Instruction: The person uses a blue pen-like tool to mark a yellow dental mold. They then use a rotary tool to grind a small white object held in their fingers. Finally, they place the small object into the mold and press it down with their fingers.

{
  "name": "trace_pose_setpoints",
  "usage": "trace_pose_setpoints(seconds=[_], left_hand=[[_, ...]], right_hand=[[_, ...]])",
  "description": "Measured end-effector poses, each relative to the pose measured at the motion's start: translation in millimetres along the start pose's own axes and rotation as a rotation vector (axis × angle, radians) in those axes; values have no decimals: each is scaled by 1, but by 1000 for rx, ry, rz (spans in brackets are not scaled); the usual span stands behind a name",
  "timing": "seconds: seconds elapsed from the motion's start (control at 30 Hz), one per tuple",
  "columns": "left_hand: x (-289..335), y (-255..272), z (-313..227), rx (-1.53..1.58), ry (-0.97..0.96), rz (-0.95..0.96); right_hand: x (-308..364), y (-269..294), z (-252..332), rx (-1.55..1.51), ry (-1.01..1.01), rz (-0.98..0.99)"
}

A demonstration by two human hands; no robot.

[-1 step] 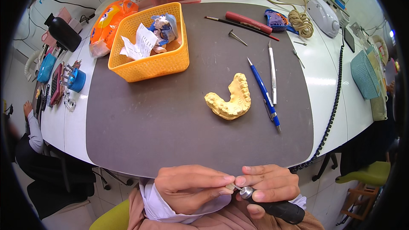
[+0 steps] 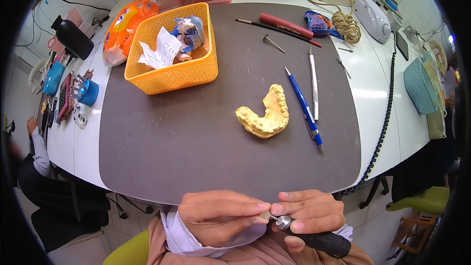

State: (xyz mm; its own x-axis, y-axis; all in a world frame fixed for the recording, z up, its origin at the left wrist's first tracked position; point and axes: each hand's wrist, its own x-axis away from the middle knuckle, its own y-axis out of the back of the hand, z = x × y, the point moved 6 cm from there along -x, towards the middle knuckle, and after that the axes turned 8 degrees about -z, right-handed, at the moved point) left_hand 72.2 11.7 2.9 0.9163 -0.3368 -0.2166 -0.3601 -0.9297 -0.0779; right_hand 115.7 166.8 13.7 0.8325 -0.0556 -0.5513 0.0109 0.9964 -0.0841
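My left hand (image 2: 223, 216) pinches a small pale piece (image 2: 265, 215) between thumb and fingertips at the mat's front edge. It looks like a dental crown, mostly hidden by the fingers. My right hand (image 2: 314, 212) is wrapped round a dental handpiece (image 2: 319, 241), black with a silver collar. Its thin bur points left and meets the pale piece; whether it is touching cannot be told. Beyond my hands, a yellow plaster dental model (image 2: 267, 118) lies on the grey mat (image 2: 162, 147). Right of the model are a blue mechanical pencil (image 2: 305, 108) and a slim white-silver knife (image 2: 314, 86).
A yellow basket (image 2: 171, 78) holds crumpled paper and a plastic bag. Near the mat's far edge lie a red tube (image 2: 287, 26), brushes and a blue-purple tray (image 2: 319, 23). A black coiled cord (image 2: 385, 122) runs down the right side. At far left, another person's arm (image 2: 39, 147) rests.
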Motion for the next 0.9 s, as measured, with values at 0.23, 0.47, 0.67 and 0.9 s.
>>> trace_pose_setpoints(seconds=[0.23,0.47,0.67,0.9], left_hand=[[0,0,0,11,26,5],[-1,0,0,15,-6,3],[-1,0,0,5,6,9],[-1,0,0,-2,14,11]], right_hand=[[-1,-1,2,25,-55,-36],[0,-2,1,-2,-22,23],[0,-2,4,-37,-11,37],[1,-2,3,-36,23,45]])
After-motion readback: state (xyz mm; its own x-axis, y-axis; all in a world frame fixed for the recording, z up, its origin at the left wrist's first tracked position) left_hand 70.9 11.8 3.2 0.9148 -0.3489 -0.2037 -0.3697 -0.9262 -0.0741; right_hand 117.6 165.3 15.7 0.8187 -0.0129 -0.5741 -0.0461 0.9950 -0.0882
